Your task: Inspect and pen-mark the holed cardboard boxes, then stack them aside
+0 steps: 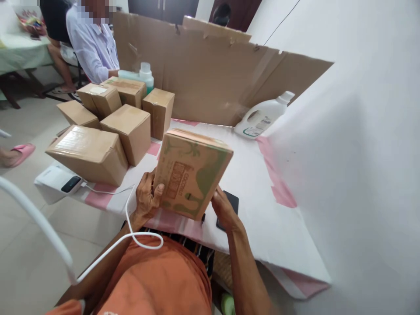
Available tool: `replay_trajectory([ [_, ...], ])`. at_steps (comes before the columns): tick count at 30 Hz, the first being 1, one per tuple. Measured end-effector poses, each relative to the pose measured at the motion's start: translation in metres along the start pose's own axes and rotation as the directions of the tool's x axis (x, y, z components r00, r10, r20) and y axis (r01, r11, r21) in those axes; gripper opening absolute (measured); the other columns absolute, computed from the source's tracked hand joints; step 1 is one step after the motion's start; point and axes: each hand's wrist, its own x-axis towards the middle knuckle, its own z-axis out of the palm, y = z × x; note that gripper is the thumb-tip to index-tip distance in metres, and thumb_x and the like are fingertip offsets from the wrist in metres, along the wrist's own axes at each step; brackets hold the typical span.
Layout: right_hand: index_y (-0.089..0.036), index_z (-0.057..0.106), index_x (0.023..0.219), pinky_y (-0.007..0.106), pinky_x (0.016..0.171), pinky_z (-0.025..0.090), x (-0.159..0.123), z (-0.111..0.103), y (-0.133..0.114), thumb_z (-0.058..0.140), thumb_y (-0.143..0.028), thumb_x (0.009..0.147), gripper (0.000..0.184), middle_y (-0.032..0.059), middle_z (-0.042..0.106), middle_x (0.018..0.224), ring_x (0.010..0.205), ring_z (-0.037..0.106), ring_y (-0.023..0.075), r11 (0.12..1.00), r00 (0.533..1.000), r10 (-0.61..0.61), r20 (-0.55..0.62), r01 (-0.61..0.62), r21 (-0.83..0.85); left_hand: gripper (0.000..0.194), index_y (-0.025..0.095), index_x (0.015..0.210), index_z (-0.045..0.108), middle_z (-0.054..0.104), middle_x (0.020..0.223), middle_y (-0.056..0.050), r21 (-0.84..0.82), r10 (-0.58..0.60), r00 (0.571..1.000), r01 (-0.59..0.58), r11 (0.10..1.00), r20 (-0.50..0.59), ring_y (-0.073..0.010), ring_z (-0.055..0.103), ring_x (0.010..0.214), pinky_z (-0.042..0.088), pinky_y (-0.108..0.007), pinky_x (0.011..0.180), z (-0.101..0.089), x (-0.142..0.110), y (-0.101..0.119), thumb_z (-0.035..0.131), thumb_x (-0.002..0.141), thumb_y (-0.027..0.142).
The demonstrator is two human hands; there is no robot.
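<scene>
Over the pink-and-white table, the left hand and right hand grasp a tilted, green-printed brown cardboard box, right fingers partly hidden behind it.

A hand could pass over the table between the printed box and the right-hand wall, but the cardboard panel bars the far side, a white jug the far-right corner, clustered cartons the left, and a looping cable the near left.
</scene>
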Motion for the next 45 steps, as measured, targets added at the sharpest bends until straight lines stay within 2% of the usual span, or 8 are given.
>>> replay_trajectory([
  [6, -0.029, 0.076, 0.13, 0.051, 0.112, 0.055, 0.039, 0.009, 0.017, 0.044, -0.093, 0.09, 0.081, 0.0063, 0.082, 0.124, 0.134, 0.068, 0.033, 0.959, 0.969, 0.245, -0.024, -0.239, 0.152, 0.079, 0.02, 0.149, 0.065, 0.067, 0.122, -0.014, -0.079, 0.046, 0.998, -0.042, 0.996, 0.047, -0.0317, 0.062, 0.114, 0.048, -0.044, 0.107, -0.002, -0.003, -0.011, 0.039, 0.099, 0.076],
  [13, -0.027, 0.075, 0.134, 0.045, 0.103, 0.059, 0.027, 0.008, 0.023, 0.046, -0.095, 0.087, 0.088, 0.0084, 0.081, 0.125, 0.13, 0.069, 0.0329, 0.939, 0.973, 0.229, -0.042, -0.209, 0.272, 0.072, 0.024, 0.155, 0.057, 0.061, 0.145, -0.015, -0.111, 0.095, 0.992, -0.085, 0.99, 0.084, -0.031, 0.056, 0.138, 0.041, -0.051, 0.121, 0.01, 0.001, -0.046, 0.027, 0.108, 0.068],
  [20, -0.025, 0.079, 0.124, 0.049, 0.107, 0.055, 0.01, 0.006, 0.019, 0.044, -0.095, 0.087, 0.087, 0.0109, 0.08, 0.128, 0.138, 0.063, 0.0359, 0.945, 0.982, 0.124, -0.144, -0.073, 0.319, 0.079, 0.024, 0.163, 0.049, 0.055, 0.142, -0.017, -0.081, 0.221, 0.971, -0.214, 0.973, 0.088, -0.0329, 0.055, 0.135, 0.044, -0.055, 0.118, 0.015, -0.005, -0.025, 0.023, 0.106, 0.073],
  [27, -0.026, 0.077, 0.125, 0.054, 0.114, 0.05, 0.011, 0.002, -0.025, 0.036, -0.097, 0.088, 0.09, 0.0109, 0.078, 0.131, 0.142, 0.059, 0.0359, 0.985, 0.967, -0.08, -0.241, 0.114, 0.132, 0.098, 0.018, 0.168, 0.039, 0.05, 0.136, -0.017, -0.015, 0.389, 0.92, -0.388, 0.921, 0.046, -0.0334, 0.054, 0.127, 0.05, -0.052, 0.109, 0.019, -0.003, 0.003, 0.031, 0.097, 0.086],
  [32, -0.026, 0.071, 0.131, 0.049, 0.112, 0.052, 0.004, 0.007, -0.043, 0.052, -0.08, 0.096, 0.067, 0.0094, 0.076, 0.132, 0.137, 0.062, 0.0329, 0.979, 0.95, -0.171, -0.26, 0.133, -0.157, 0.108, 0.018, 0.171, 0.032, 0.05, 0.142, -0.021, 0.036, 0.457, 0.888, -0.456, 0.889, -0.05, -0.0365, 0.049, 0.13, 0.042, -0.06, 0.115, 0.016, 0.004, 0.009, 0.036, 0.092, 0.092],
  [35, -0.026, 0.062, 0.135, 0.039, 0.089, 0.061, -0.007, 0.014, -0.053, 0.069, -0.066, 0.094, 0.058, 0.007, 0.078, 0.114, 0.105, 0.074, 0.027, 0.949, 0.954, -0.176, -0.241, 0.1, -0.299, 0.094, 0.019, 0.164, 0.043, 0.055, 0.148, -0.022, -0.106, 0.435, 0.893, -0.447, 0.888, -0.113, -0.0363, 0.051, 0.136, 0.04, -0.056, 0.119, 0.015, 0.019, 0.016, 0.041, 0.097, 0.084],
  [38, -0.027, 0.052, 0.135, 0.03, 0.054, 0.056, -0.024, 0.022, -0.062, 0.066, -0.064, 0.097, 0.055, -0.0022, 0.073, 0.079, 0.058, 0.067, 0.0186, 0.989, 0.977, -0.08, -0.197, 0.052, -0.141, 0.08, 0.018, 0.152, 0.055, 0.066, 0.138, -0.018, -0.331, 0.28, 0.937, -0.338, 0.881, -0.211, -0.0324, 0.063, 0.126, 0.048, -0.047, 0.11, 0.016, 0.036, 0.026, 0.047, 0.099, 0.077],
  [45, -0.026, 0.052, 0.118, 0.025, 0.047, 0.05, -0.096, 0.041, -0.084, 0.068, -0.066, 0.095, 0.049, -0.0038, 0.067, 0.061, 0.047, 0.064, 0.0169, 0.994, 0.961, 0.095, -0.26, -0.106, -0.027, 0.071, 0.017, 0.11, 0.075, 0.076, 0.097, -0.01, -0.538, 0.219, 0.97, -0.243, 0.807, -0.108, -0.0241, 0.069, 0.086, 0.053, -0.035, 0.077, 0.012, 0.047, 0.066, 0.044, 0.098, 0.08],
])
